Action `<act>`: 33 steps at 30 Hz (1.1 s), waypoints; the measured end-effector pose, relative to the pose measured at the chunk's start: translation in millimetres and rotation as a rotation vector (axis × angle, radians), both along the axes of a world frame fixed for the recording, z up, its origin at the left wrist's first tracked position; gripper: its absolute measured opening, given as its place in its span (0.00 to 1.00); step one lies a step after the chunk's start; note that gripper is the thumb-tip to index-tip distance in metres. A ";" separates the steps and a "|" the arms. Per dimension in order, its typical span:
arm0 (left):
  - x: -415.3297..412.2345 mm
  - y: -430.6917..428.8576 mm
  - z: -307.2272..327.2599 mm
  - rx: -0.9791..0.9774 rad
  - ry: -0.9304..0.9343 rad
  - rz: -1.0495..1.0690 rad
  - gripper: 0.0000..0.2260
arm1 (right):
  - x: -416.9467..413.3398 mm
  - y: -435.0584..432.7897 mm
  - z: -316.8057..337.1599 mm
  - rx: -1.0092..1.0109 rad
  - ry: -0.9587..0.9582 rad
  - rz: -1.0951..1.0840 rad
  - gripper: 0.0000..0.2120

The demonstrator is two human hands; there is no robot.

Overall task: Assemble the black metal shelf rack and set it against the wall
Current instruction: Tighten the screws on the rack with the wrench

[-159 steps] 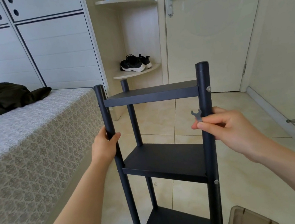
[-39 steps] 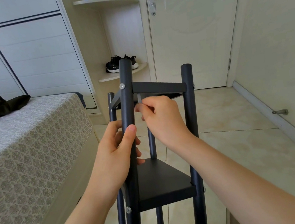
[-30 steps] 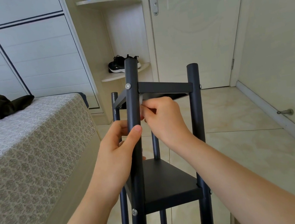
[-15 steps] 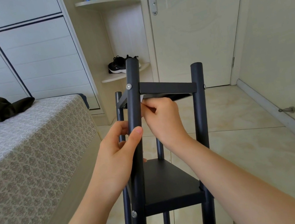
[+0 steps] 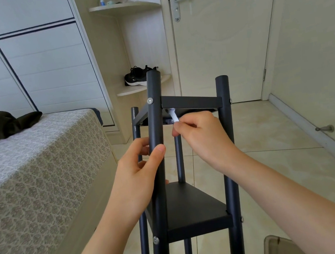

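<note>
Conceivably the small flat silver wrench pinched in the right hand could slip off its fastener under the top shelf, jolting the black metal shelf rack, upright beside the patterned bed, within the left hand's curled grip on its front post.

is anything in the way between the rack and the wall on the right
Mostly bare tile. A door stop sticks out low on that wall, and a tan container sits on the floor just right of the rack. Nothing else shows.

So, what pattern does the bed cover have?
The bed cover has a repeating grey-and-cream lattice pattern; head view.
</note>
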State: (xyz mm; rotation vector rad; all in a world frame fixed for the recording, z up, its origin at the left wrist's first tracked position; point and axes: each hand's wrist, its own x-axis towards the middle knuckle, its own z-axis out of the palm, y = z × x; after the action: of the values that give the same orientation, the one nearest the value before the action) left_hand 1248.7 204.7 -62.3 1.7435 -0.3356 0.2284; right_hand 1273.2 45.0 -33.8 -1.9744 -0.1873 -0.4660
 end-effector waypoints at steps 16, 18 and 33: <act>0.1 -7.3 -1.9 -0.019 0.010 -0.041 0.18 | -6.7 -6.3 8.0 -0.013 0.016 -0.023 0.13; 0.2 -6.9 -2.0 -0.021 0.012 -0.043 0.18 | -5.4 -2.3 8.8 -0.020 -0.002 -0.018 0.12; 1.7 -4.0 -2.2 -0.038 0.016 -0.061 0.16 | 6.8 10.7 0.3 -0.022 -0.065 -0.044 0.22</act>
State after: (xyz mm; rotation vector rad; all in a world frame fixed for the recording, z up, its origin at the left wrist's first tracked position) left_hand 1250.4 200.7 -64.6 1.6947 -0.3694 0.1753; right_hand 1280.0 55.8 -33.5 -1.9897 -0.1903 -0.5592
